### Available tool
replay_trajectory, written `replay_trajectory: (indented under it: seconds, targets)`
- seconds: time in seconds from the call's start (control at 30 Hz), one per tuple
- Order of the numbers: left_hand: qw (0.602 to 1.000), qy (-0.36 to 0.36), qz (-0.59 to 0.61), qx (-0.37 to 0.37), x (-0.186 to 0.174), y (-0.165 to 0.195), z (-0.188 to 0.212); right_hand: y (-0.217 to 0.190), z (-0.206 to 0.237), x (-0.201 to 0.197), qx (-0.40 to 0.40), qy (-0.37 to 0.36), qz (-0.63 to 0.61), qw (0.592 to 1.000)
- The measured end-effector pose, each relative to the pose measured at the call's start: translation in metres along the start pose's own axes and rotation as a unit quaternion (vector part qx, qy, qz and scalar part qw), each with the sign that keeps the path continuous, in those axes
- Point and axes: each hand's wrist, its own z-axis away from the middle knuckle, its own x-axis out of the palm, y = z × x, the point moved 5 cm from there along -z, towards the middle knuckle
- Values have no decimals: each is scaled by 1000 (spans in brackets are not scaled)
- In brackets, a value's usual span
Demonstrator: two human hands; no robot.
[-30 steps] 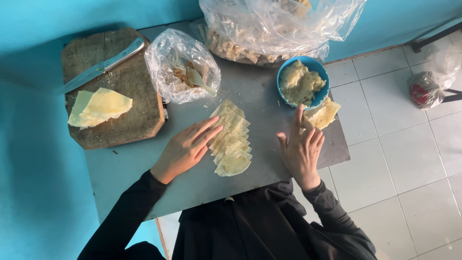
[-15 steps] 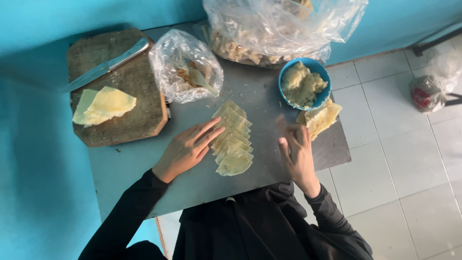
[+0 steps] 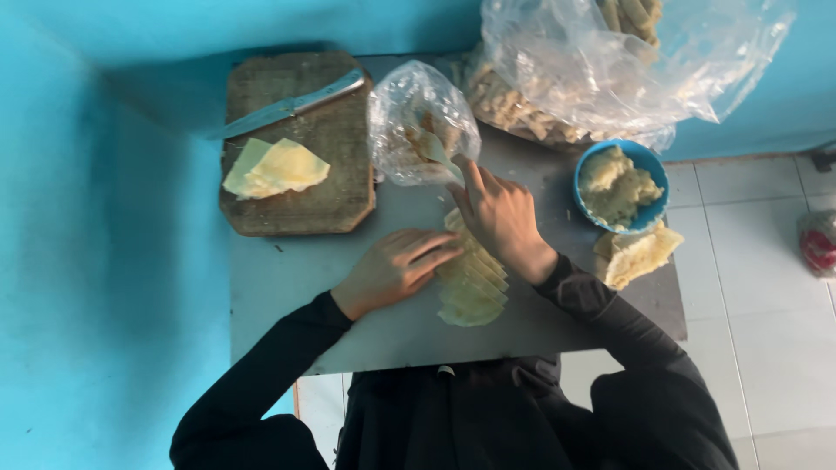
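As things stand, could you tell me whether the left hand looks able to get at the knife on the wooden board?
Probably yes. The left hand rests on the wrappers, and only bare table and board lie between it and the knife.

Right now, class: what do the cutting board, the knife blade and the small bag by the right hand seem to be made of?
Cutting board: seemingly wood, brown, matt, worn.
Knife blade: probably steel, grey and shiny.
Small bag at the right hand: thin clear plastic, crinkled, glossy, contents showing through.
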Motion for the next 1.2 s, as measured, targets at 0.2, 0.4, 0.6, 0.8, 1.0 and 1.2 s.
replay_trajectory:
  seconds: [0.2, 0.4, 0.6, 0.8, 1.0, 1.2]
  targets:
    - [1000, 16, 16, 10, 4, 1, 0, 0, -17, -9, -73, 45, 64, 994]
    - [999, 21, 29, 10, 7, 2, 0, 0, -26, -6, -140, 47, 106, 983]
    - [999, 22, 37, 8, 6, 3, 0, 5, -25, -3, -92, 43, -35, 994]
    - [999, 27, 34, 9, 9, 2, 0, 6, -10, -13, -45, 26, -114, 992]
    - [999, 21, 29, 8, 11, 0, 1, 12, -13, -20, 12, 14, -182, 983]
    - [1000, 19, 20, 8, 11, -2, 2, 20, -13, -19, 29, 12, -195, 980]
